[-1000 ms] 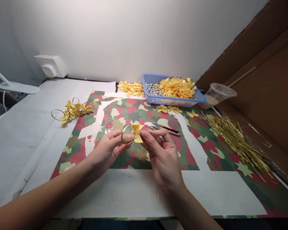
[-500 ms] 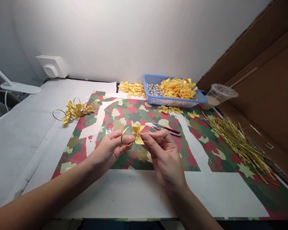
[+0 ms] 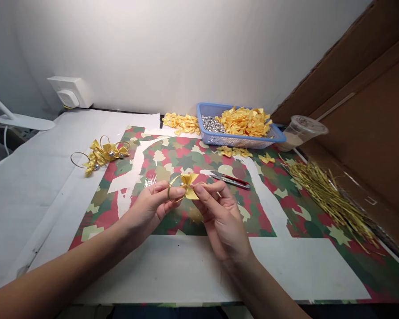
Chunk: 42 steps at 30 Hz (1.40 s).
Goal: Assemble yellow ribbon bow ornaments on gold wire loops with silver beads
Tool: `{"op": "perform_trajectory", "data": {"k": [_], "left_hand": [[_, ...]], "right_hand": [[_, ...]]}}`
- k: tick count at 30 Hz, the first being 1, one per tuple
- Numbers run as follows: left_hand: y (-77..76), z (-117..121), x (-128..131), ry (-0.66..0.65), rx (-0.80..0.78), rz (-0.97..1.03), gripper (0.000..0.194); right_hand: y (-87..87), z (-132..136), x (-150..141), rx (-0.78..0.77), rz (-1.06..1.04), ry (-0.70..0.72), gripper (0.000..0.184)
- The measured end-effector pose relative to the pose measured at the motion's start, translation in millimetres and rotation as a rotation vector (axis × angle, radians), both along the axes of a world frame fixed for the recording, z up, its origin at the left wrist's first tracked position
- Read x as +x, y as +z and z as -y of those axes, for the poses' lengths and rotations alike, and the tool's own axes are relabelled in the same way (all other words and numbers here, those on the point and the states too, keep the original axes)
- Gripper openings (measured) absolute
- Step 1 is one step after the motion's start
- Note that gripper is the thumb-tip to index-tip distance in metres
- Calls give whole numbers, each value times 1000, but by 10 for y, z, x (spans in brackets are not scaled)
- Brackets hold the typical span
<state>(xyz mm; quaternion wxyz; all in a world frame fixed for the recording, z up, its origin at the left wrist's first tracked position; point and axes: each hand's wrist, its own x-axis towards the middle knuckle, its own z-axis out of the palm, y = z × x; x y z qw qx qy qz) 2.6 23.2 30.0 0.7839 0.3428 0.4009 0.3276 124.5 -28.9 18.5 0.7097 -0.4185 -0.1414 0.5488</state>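
The left hand (image 3: 149, 209) pinches a gold wire ring (image 3: 169, 191) between thumb and fingers, while the right hand (image 3: 222, 218) clamps the yellow ribbon bow (image 3: 189, 186) on the ring. Both hands sit close together above camouflage-patterned wrapping paper (image 3: 186, 161), near red-handled thread snips (image 3: 231, 179).

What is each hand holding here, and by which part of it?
The left hand pinches the gold wire ring by its rim, beside the bow. The right hand pinches the right side of the yellow ribbon bow on that ring.
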Motion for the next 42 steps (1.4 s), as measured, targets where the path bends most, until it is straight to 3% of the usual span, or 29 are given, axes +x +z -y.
{"op": "perform_trajectory", "data": {"k": [5, 23, 31, 42], "left_hand": [[-6, 1, -4, 10, -7, -2, 44], [-58, 17, 35, 91, -34, 0, 47], [3, 25, 46, 98, -52, 1, 41], [-22, 14, 40, 103, -49, 12, 38]], "right_hand": [[-20, 4, -15, -11, -65, 10, 28], [-44, 3, -63, -11, 17, -75, 29], [-14, 11, -65, -31, 9, -76, 30], [-38, 11, -56, -25, 38, -55, 27]]}}
